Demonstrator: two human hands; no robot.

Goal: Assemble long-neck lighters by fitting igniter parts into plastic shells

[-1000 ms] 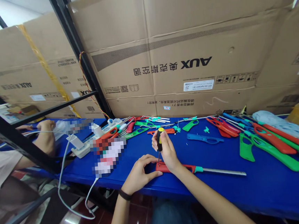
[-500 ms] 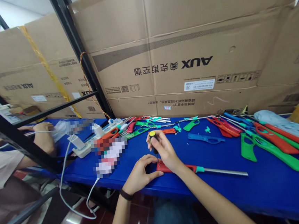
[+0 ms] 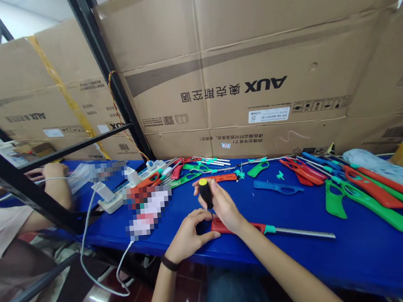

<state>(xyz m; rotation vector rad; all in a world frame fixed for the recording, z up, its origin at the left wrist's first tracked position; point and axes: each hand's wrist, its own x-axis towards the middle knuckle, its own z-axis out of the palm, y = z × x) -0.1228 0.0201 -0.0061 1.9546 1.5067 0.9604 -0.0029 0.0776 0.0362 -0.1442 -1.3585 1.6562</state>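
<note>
Two hands work together over a red long-nosed lighter (image 3: 224,225) lying on the blue tabletop (image 3: 338,261). The left hand (image 3: 188,237) steadies its end with the fingertips, while the right hand (image 3: 224,206) grips a yellow-capped screwdriver (image 3: 205,193), its handle now leaning further left, tip down at the red casing. Beyond lie green, red and blue lighter parts (image 3: 364,202), then AUX cardboard cartons (image 3: 251,71).
</note>
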